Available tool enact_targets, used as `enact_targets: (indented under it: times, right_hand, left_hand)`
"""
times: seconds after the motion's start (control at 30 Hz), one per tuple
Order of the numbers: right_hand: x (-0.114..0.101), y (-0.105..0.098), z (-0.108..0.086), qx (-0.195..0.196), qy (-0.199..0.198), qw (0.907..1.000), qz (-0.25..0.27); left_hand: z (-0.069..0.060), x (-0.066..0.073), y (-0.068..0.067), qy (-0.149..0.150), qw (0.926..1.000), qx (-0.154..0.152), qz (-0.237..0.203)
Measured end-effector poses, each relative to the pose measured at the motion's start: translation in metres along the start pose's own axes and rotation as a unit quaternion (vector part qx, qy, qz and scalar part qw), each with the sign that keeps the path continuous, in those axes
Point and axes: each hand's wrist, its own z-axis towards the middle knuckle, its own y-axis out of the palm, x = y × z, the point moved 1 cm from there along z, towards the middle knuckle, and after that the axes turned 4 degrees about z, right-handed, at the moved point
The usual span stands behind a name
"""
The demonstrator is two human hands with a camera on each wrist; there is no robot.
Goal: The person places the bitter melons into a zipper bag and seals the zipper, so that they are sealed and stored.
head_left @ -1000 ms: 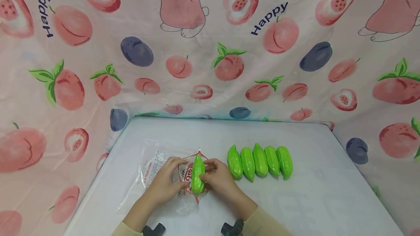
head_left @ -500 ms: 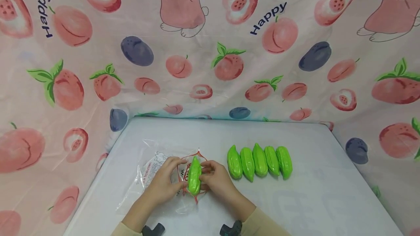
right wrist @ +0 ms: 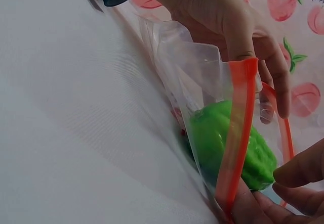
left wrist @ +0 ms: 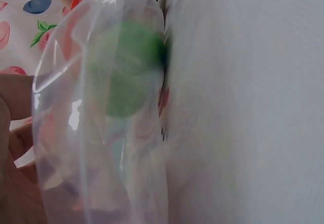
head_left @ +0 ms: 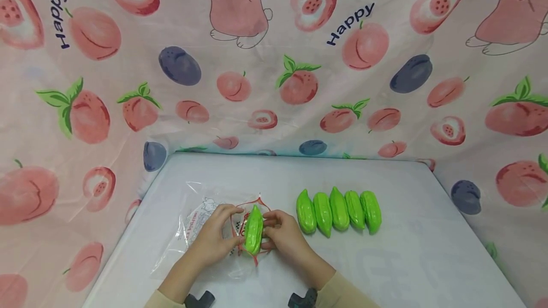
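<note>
A glossy, ribbed green bitter melon (head_left: pixel 254 232) lies at the mouth of a clear zip bag (head_left: pixel 173 246) with red print. In the right wrist view, the melon (right wrist: pixel 210 138) is partly inside, behind the bag's orange zip strip (right wrist: pixel 235 143). My left hand (head_left: pixel 211 239) holds the bag's mouth apart, thumb and index finger at its two edges. From the right, my right hand (head_left: pixel 288 236) pinches the melon's outer end with thumb and fingertips. Through the plastic, the left wrist view shows the melon (left wrist: pixel 121 77) as a blurred green shape.
Several similar green bitter melons (head_left: pixel 339 210) lie side by side to the right of my right hand. A white tabletop (head_left: pixel 411 260) lies below everything. Fruit-printed cloth (head_left: pixel 239 122) rises along the back and sides. Dark camera mounts (head_left: pixel 201 300) sit near both wrists.
The bitter melon and my right fingers have shifted slightly left, toward my left hand. My left hand and the row of melons have stayed nearly still.
</note>
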Motion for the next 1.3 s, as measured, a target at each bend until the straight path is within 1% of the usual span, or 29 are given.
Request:
enact_targets:
  times: [0.3, 0.53, 0.7, 0.8, 0.93, 1.13, 1.3]
  right_hand:
    - [-0.005, -0.0004, -0.0031, 0.01, 0.009, 0.9998, 0.014]
    - [-0.0006, 0.0007, -0.0019, -0.006, -0.001, 0.9997, 0.026]
    - [-0.0005, 0.001, -0.002, -0.018, -0.004, 0.9991, 0.037]
    - [-0.0007, 0.0013, -0.0011, -0.024, -0.004, 0.9991, 0.034]
    - [-0.0004, 0.0014, -0.0001, -0.032, -0.003, 0.9991, 0.026]
    - [-0.0012, 0.002, -0.002, -0.048, -0.005, 0.9986, 0.023]
    - [-0.002, 0.0016, -0.0035, -0.045, -0.009, 0.9986, 0.027]
  left_hand:
    - [-0.0008, 0.0011, -0.0011, 0.002, 1.0, 0.0, -0.001]
    - [-0.0014, 0.0016, -0.0021, 0.001, 1.0, -0.002, 0.002]
    - [-0.0007, 0.0017, -0.0015, 0.008, 1.0, -0.001, 0.002]
    - [0.0001, 0.0043, -0.0021, 0.01, 0.9999, -0.004, -0.001]
    - [0.0005, 0.0067, -0.0024, 0.006, 0.9999, -0.009, -0.002]
    - [-0.0003, 0.0067, -0.0024, 0.002, 0.9999, -0.012, -0.005]
    - [-0.0006, 0.0066, -0.0023, -0.002, 0.9999, -0.014, -0.006]
